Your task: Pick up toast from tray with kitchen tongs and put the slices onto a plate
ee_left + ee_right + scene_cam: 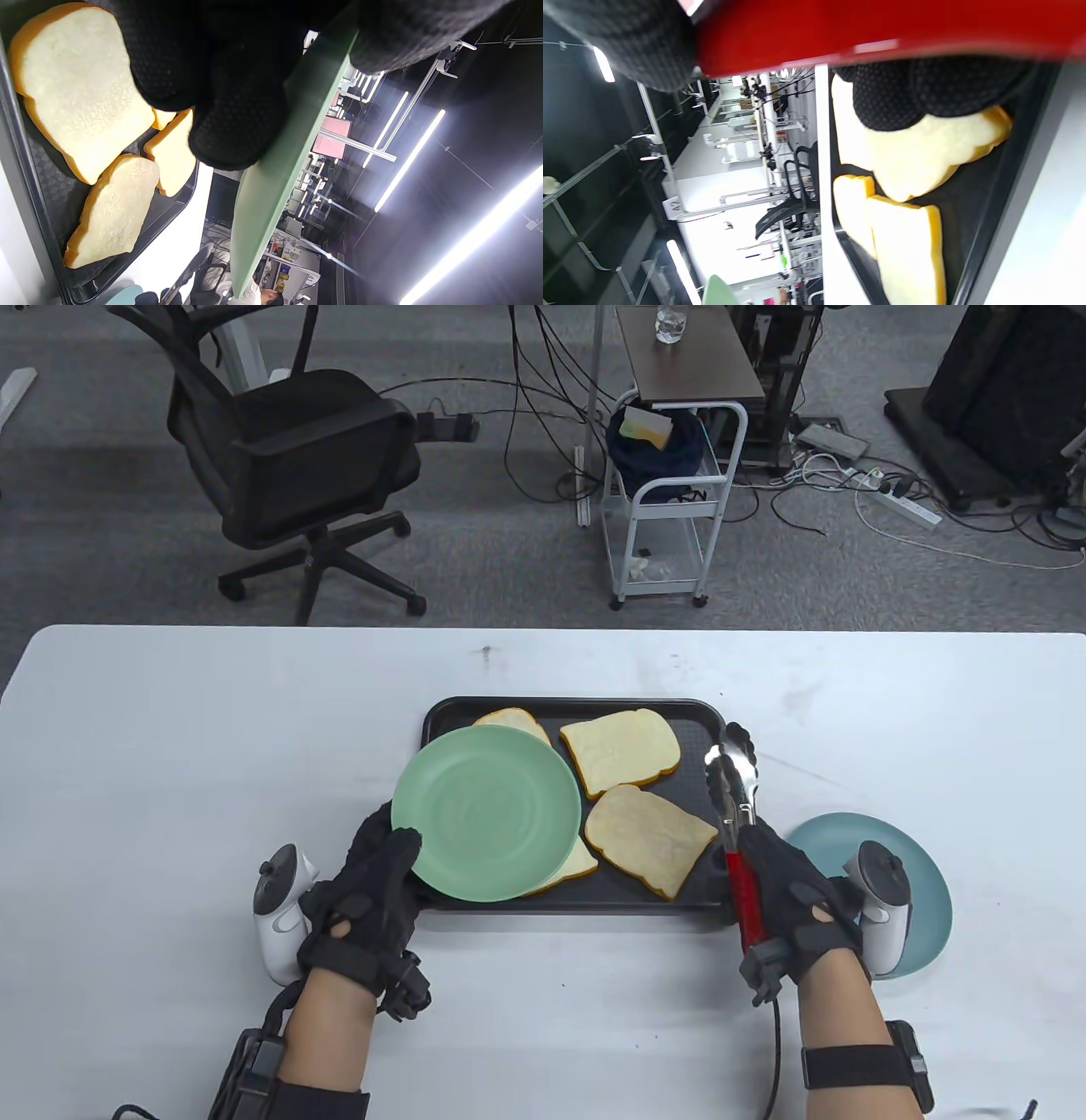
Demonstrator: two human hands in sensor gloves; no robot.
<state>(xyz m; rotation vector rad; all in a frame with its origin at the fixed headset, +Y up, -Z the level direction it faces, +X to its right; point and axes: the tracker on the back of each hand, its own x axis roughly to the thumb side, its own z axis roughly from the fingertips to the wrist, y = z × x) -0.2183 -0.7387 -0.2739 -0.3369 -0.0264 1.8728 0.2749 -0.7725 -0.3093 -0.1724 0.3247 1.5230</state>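
Note:
A black tray (696,721) holds several toast slices, among them one at the back (621,750) and one at the front (651,838); two more are partly hidden under a green plate (485,824). My left hand (383,872) grips that plate by its near rim and holds it above the tray's left half; the left wrist view shows the plate (280,169) edge-on over the toast (80,84). My right hand (789,891) holds red-handled metal tongs (736,789) over the tray's right edge, tips pointing away and close together. The right wrist view shows the red handle (882,34).
A blue plate (929,891) lies on the white table (170,780) to the right of the tray, partly under my right hand. Beyond the table's far edge stand an office chair (297,466) and a white cart (670,492) among floor cables.

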